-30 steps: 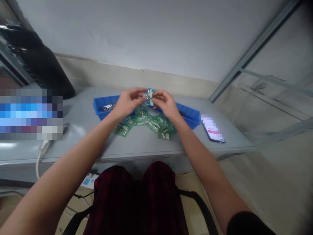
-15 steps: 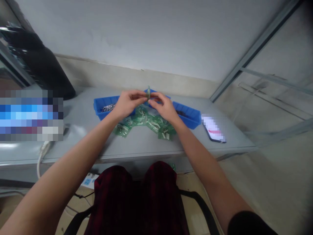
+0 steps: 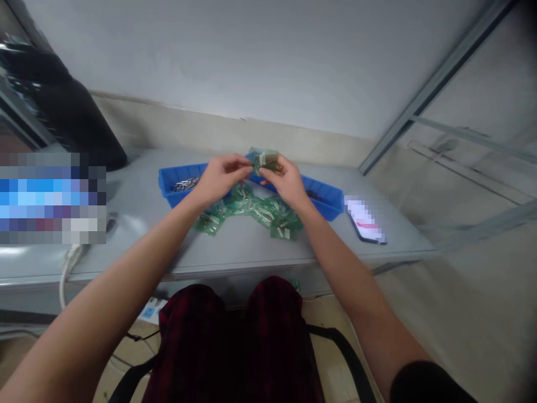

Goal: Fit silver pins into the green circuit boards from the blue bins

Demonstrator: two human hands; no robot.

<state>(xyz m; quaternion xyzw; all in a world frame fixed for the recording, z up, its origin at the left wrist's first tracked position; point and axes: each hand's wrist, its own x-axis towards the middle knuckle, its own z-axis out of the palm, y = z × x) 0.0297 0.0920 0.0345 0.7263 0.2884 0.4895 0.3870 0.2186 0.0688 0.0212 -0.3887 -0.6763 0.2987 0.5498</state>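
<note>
A small green bag (image 3: 262,158) with light pieces in it is held up between my two hands. My left hand (image 3: 220,178) pinches its left edge, and my right hand (image 3: 285,178) grips its right side. Below them, several green bags (image 3: 264,212) lie in a loose curved pile on the grey table. The left blue bin (image 3: 166,183) holds shiny metal parts. The right blue bin (image 3: 333,204) has dark small parts in it. Another blue bin behind my hands is mostly hidden.
A phone (image 3: 364,221) lies at the right. At the left stand a black bottle-like object (image 3: 84,123) and a blurred-out screen, with a white cable (image 3: 65,280) over the table's front edge (image 3: 235,268). A pale wall rises behind the table.
The bag between my hands has turned from edge-on to showing its flat face. My right hand has shifted slightly, its fingers now further over the bag. My left hand has barely moved.
</note>
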